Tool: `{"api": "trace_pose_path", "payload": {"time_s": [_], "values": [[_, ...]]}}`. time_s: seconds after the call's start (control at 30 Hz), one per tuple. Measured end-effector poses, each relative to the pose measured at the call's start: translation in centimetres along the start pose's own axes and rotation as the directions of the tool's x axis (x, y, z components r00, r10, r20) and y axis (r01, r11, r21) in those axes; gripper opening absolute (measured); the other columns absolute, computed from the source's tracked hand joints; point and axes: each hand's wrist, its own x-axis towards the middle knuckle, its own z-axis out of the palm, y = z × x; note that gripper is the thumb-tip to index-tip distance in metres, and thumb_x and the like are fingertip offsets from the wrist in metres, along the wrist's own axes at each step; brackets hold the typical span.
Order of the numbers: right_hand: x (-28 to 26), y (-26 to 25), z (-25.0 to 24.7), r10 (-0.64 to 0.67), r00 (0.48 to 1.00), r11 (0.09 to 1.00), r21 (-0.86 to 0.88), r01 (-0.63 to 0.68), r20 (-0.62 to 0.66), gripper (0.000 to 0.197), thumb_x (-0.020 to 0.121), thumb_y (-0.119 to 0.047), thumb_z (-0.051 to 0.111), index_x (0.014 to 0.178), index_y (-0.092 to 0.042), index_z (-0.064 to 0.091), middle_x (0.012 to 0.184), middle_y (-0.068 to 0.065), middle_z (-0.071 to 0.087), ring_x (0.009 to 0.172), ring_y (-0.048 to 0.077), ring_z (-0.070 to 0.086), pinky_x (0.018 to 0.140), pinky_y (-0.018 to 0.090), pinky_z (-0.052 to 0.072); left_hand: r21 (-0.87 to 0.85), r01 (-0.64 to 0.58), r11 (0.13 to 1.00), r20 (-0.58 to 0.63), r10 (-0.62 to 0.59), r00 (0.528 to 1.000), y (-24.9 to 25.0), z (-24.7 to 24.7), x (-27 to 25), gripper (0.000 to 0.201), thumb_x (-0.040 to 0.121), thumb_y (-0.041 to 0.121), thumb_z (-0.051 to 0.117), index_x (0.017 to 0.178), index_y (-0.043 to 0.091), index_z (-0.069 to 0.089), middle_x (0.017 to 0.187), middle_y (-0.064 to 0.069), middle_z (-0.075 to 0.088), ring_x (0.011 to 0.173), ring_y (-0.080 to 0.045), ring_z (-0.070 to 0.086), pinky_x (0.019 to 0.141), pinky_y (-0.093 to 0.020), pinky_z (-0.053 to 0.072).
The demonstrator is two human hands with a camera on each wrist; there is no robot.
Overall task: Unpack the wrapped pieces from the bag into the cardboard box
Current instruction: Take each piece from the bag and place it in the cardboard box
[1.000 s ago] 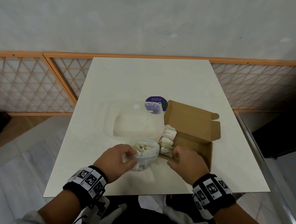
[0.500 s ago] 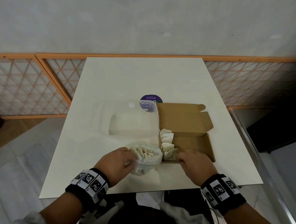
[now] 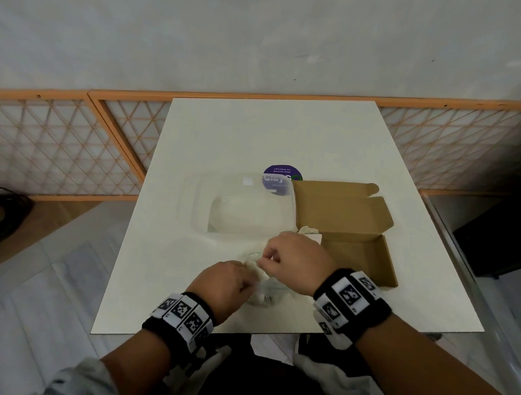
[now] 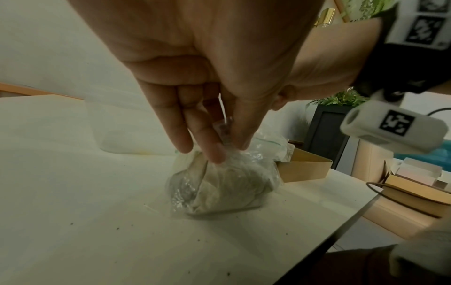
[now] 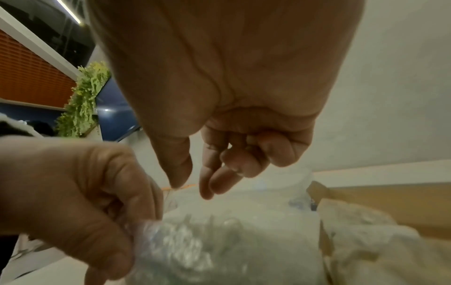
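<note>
The worktop (image 3: 257,136) is plain cream-white. The cardboard box (image 3: 343,214) at centre right of the frame is plain brown. The bag (image 4: 219,185) is clear plastic, showing pale off-white wrapped pieces (image 4: 227,187). A round sticker (image 3: 280,171) above centre is purple with white lettering. The wristbands (image 3: 185,315) are black with black-and-white square-code tags. The lattice fence (image 3: 58,145) at left is orange.

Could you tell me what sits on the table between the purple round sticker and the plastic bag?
In the head view, a clear plastic container lies between the sticker and bag.
</note>
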Motion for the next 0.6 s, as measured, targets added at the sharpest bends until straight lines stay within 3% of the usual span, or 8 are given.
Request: {"api": "trace_pose_path", "payload": {"time_s": [0.1,0.23,0.3,0.37,0.4,0.5,0.6], "values": [[1.6,-0.4,1.6,0.031,0.996,0.999,-0.041,-0.028,0.081,0.029,0.091,-0.038,0.062,0.078,-0.015,0.074,0.086,0.004,0.07,0.082,0.025,0.067,0.076,0.045,0.059,-0.01,0.043,0.999,-0.012,-0.043,0.999,-0.2,0.3,0.2,0.021,0.095,0.032,0.059,0.092,0.022,0.077,0.091,-0.003,0.067,0.085,-0.024,0.065,0.077,-0.038,0.05],[1.5,-0.9,1.8,0.006,0.996,1.0,-0.009,-0.005,0.089,0.016,0.096,-0.025,0.061,0.087,-0.02,0.073,0.096,-0.002,0.06,0.087,0.022,0.064,0.083,0.04,0.055,-0.072,0.056,0.996,-0.031,-0.058,0.998,-0.3,0.2,0.1,0.018,0.094,0.03,0.062,0.093,0.022,0.077,0.092,0.0,0.073,0.083,-0.021,0.066,0.077,-0.035,0.051],[0.7,-0.9,0.3,-0.014,0.999,0.997,0.079,0.01,0.05,0.014,0.098,-0.025,0.06,0.093,-0.017,0.071,0.099,-0.003,0.064,0.088,0.014,0.062,0.078,0.03,0.05,-0.161,0.059,0.985,-0.035,-0.065,0.997,-0.6,0.0,-0.1,0.016,0.094,0.032,0.064,0.096,0.024,0.077,0.095,0.005,0.075,0.082,-0.014,0.067,0.077,-0.03,0.051],[-0.3,-0.8,-1.7,-0.02,1.0,0.981,0.191,0.019,0.005,0.013,0.101,-0.028,0.06,0.096,-0.019,0.068,0.09,-0.012,0.066,0.075,0.0,0.058,0.063,0.015,0.04,-0.262,0.078,0.962,-0.032,-0.089,0.996,-1.0,-0.4,-0.5,0.016,0.095,0.039,0.066,0.098,0.028,0.076,0.098,0.013,0.074,0.078,-0.005,0.066,0.077,-0.023,0.052],[-0.9,-0.8,-2.7,-0.02,1.0,0.968,0.248,0.023,-0.014,0.012,0.102,-0.029,0.06,0.096,-0.02,0.067,0.082,-0.016,0.065,0.067,-0.003,0.057,0.06,0.014,0.04,-0.319,0.093,0.943,-0.028,-0.108,0.994,-1.2,-0.6,-0.7,0.015,0.095,0.042,0.067,0.098,0.03,0.075,0.098,0.016,0.074,0.077,-0.002,0.067,0.076,-0.021,0.052],[-2.3,-0.8,-5.5,-0.035,0.997,0.926,0.372,0.059,-0.072,0.012,0.102,-0.029,0.062,0.093,-0.023,0.065,0.07,-0.027,0.062,0.06,0.001,0.053,0.058,0.014,0.041,-0.453,0.115,0.884,-0.054,-0.156,0.986,-1.5,-1.8,-1.3,0.01,0.093,0.04,0.071,0.097,0.032,0.075,0.089,0.026,0.073,0.07,0.0,0.068,0.068,-0.015,0.048],[-3.3,-0.7,-7.4,-0.055,0.994,0.875,0.476,0.093,-0.093,0.014,0.104,-0.027,0.061,0.092,-0.022,0.065,0.077,-0.013,0.064,0.076,0.013,0.069,0.069,0.023,0.049,-0.514,0.09,0.853,-0.137,-0.185,0.973,-0.9,-3.9,-1.9,0.006,0.094,0.037,0.072,0.098,0.033,0.073,0.076,0.031,0.068,0.06,0.002,0.062,0.061,-0.013,0.044]]}}
